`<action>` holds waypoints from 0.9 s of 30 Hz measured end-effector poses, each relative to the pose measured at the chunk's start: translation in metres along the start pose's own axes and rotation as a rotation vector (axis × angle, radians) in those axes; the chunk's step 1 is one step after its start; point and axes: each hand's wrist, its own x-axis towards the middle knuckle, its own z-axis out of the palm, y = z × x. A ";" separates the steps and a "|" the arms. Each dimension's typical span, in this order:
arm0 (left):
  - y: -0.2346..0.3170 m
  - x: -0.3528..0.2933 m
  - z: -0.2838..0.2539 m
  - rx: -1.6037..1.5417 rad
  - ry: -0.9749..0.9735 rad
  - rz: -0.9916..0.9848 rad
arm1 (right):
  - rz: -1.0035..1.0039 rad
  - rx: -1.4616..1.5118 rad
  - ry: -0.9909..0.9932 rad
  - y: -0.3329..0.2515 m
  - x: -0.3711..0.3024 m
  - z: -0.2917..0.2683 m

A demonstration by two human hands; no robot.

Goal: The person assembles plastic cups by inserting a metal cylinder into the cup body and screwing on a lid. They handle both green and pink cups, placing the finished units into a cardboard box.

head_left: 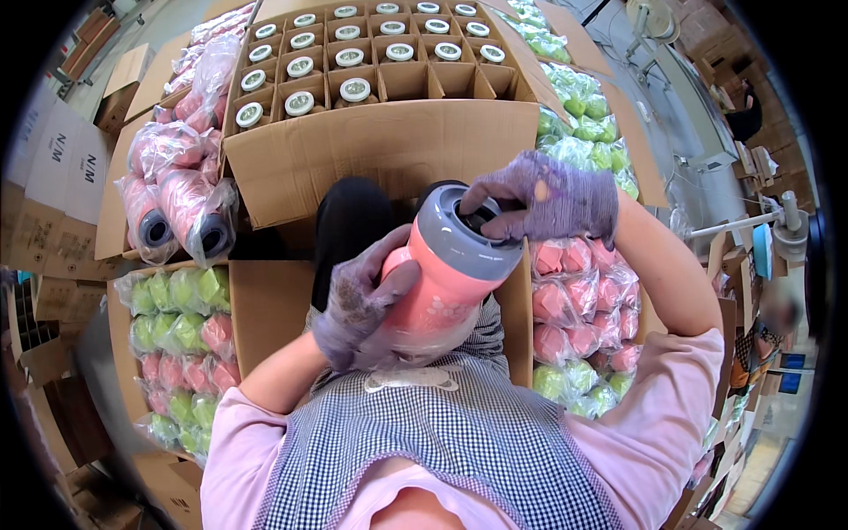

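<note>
Pink bottle (446,296), left hand (358,305) wrapping its side, right hand (541,199) bent into its top, grip unclear

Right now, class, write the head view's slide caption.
Left hand holds a pink container; right hand reaches into its grey top.

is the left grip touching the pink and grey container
Touching: the head view shows the left grip against the pink side of the pink and grey container, thumb laid across it with no gap.
</note>
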 end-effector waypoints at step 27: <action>-0.044 -0.038 0.007 0.680 -0.114 0.427 | -0.183 0.323 1.653 0.070 -0.011 0.172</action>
